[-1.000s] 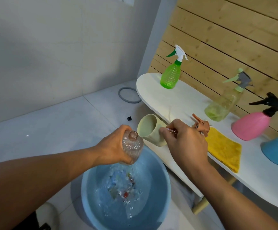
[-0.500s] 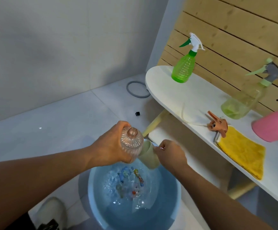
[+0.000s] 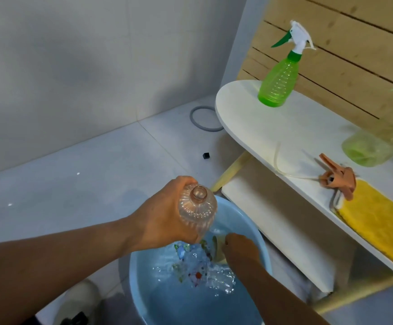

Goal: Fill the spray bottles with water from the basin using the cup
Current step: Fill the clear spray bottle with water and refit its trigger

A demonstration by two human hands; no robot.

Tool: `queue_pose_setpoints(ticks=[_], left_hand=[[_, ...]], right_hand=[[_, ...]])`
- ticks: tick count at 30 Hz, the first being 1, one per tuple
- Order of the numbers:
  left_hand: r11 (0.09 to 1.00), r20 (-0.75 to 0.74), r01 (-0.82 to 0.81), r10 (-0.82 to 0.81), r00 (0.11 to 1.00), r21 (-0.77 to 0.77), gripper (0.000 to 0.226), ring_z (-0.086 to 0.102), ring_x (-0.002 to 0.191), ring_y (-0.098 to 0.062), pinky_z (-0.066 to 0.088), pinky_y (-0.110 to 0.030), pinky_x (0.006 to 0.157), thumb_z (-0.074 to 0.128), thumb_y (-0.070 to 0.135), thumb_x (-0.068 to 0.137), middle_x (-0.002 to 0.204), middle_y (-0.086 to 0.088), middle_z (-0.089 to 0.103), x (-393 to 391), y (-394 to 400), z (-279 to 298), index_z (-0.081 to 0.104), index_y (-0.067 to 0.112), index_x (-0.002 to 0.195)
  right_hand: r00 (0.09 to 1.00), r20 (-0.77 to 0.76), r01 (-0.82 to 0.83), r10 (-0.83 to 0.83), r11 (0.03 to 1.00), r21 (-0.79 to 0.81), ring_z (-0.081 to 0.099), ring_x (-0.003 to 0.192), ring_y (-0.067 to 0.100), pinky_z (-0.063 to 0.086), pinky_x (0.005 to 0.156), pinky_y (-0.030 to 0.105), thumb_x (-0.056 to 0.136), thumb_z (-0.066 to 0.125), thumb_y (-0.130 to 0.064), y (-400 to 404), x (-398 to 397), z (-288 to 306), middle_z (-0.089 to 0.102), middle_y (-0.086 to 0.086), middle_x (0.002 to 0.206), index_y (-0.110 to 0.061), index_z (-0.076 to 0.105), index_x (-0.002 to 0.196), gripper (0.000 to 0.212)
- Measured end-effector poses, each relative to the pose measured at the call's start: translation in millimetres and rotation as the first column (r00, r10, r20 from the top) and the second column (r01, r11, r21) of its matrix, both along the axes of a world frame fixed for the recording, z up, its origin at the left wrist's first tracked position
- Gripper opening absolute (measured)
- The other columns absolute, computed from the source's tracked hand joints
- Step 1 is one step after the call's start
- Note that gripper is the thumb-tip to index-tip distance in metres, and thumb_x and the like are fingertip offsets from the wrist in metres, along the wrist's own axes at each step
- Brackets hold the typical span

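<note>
White floor tiles surround the blue basin (image 3: 258,233). My left hand (image 3: 165,216) grips the open clear bottle (image 3: 196,212) above it. My right hand (image 3: 240,248) has now dipped the cup (image 3: 217,248) into the water, just beside the bottle; half a second ago the cup was still above the surface.

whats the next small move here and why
Probably lift the pale green cup out of the blue plastic basin and tip it into the clear ribbed bottle: the right hand has it dipped, and the left hand holds the bottle uncapped above.
</note>
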State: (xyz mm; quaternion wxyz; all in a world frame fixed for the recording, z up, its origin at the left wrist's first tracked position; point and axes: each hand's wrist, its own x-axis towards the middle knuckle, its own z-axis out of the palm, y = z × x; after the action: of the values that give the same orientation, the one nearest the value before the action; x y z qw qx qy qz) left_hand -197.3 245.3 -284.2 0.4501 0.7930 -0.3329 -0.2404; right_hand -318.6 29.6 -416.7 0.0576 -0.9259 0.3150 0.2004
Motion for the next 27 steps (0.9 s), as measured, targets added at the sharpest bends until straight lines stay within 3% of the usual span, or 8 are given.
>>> queue_pose_setpoints(ticks=[4, 8, 10, 12, 15, 19, 24, 27], left_hand=[[0.999, 0.022, 0.024, -0.025, 0.999, 0.037, 0.094, 0.060, 0.110, 0.000, 0.057, -0.028, 0.090, 0.100, 0.028, 0.055, 0.123, 0.021, 0.056, 3.1, 1.8, -4.1, 0.045, 0.046, 0.129], [0.998, 0.026, 0.029, -0.030, 0.999, 0.058, 0.093, 0.059, 0.110, 0.001, 0.057, -0.030, 0.092, 0.100, 0.028, 0.057, 0.122, 0.021, 0.056, 5.6, 5.6, -6.2, 0.044, 0.046, 0.128], [0.997, 0.013, 0.035, -0.036, 0.999, 0.072, 0.093, 0.062, 0.108, -0.002, 0.058, -0.032, 0.091, 0.100, 0.029, 0.056, 0.118, 0.021, 0.060, 7.7, 6.6, -6.4, 0.043, 0.047, 0.128], [0.996, 0.004, 0.022, -0.023, 1.000, 0.081, 0.094, 0.066, 0.105, -0.004, 0.059, -0.037, 0.090, 0.098, 0.035, 0.052, 0.115, 0.021, 0.064, 10.0, 7.6, -6.8, 0.043, 0.050, 0.127], [0.995, 0.013, 0.012, -0.013, 1.000, 0.096, 0.096, 0.067, 0.103, -0.006, 0.059, -0.040, 0.091, 0.096, 0.042, 0.047, 0.113, 0.021, 0.066, 12.6, 9.7, -6.2, 0.041, 0.054, 0.125], [0.992, 0.053, -0.001, -0.006, 0.999, 0.125, 0.098, 0.066, 0.102, -0.005, 0.058, -0.038, 0.089, 0.096, 0.046, 0.045, 0.113, 0.021, 0.065, 13.8, 13.7, -3.0, 0.038, 0.056, 0.123], [0.987, 0.078, -0.042, 0.030, 0.996, 0.154, 0.096, 0.066, 0.095, -0.006, 0.057, -0.035, 0.085, 0.089, 0.050, 0.038, 0.106, 0.023, 0.065, 13.0, 20.3, 0.0, 0.038, 0.055, 0.119], [0.984, 0.076, -0.051, 0.039, 0.996, 0.172, 0.095, 0.067, 0.093, -0.011, 0.057, -0.038, 0.084, 0.090, 0.048, 0.038, 0.104, 0.020, 0.065, 11.7, 21.6, 1.0, 0.038, 0.055, 0.117]], right_hand=[[0.998, -0.022, -0.067, 0.067, 0.998, 0.003, 0.068, 0.113, 0.025, 0.052, 0.093, 0.033, 0.098, 0.052, -0.019, 11.2, 6.1, -19.3, 0.072, 0.003, 0.119, -0.019, 0.069, 0.118, 0.026], [0.999, 0.038, 0.017, -0.021, 0.995, 0.102, 0.068, 0.110, 0.025, 0.052, 0.092, 0.032, 0.098, 0.051, -0.022, 22.3, 12.6, -25.7, 0.072, 0.004, 0.114, -0.017, 0.071, 0.114, 0.025], [0.989, 0.080, 0.105, -0.123, 0.975, 0.193, 0.070, 0.099, 0.024, 0.052, 0.082, 0.031, 0.094, 0.055, -0.023, 22.1, 15.0, -22.4, 0.071, 0.001, 0.095, -0.019, 0.070, 0.093, 0.016], [0.961, 0.136, 0.192, -0.241, 0.935, 0.299, 0.065, 0.073, 0.017, 0.047, 0.063, 0.026, 0.088, 0.058, -0.020, 17.1, 14.2, -18.4, 0.059, -0.004, 0.071, -0.019, 0.058, 0.067, 0.022], [0.870, 0.219, 0.299, -0.443, 0.824, 0.482, 0.048, 0.052, 0.009, 0.036, 0.050, 0.022, 0.085, 0.068, -0.018, 9.5, 5.5, -6.0, 0.053, -0.004, 0.057, -0.017, 0.054, 0.056, 0.032], [0.746, 0.265, 0.313, -0.611, 0.673, 0.670, 0.055, 0.055, 0.014, 0.043, 0.057, 0.029, 0.076, 0.087, -0.027, 3.6, -12.8, 18.3, 0.061, -0.002, 0.056, -0.015, 0.064, 0.055, 0.033], [0.692, 0.342, 0.246, -0.636, 0.654, 0.716, 0.052, 0.053, 0.009, 0.043, 0.053, 0.026, 0.071, 0.092, -0.032, -1.6, -24.0, 77.3, 0.070, 0.003, 0.064, -0.009, 0.072, 0.068, 0.031], [0.667, 0.396, 0.212, -0.631, 0.670, 0.711, 0.057, 0.055, 0.012, 0.050, 0.060, 0.033, 0.068, 0.093, -0.034, -4.2, -28.7, 124.2, 0.073, 0.006, 0.067, -0.006, 0.072, 0.070, 0.034]])
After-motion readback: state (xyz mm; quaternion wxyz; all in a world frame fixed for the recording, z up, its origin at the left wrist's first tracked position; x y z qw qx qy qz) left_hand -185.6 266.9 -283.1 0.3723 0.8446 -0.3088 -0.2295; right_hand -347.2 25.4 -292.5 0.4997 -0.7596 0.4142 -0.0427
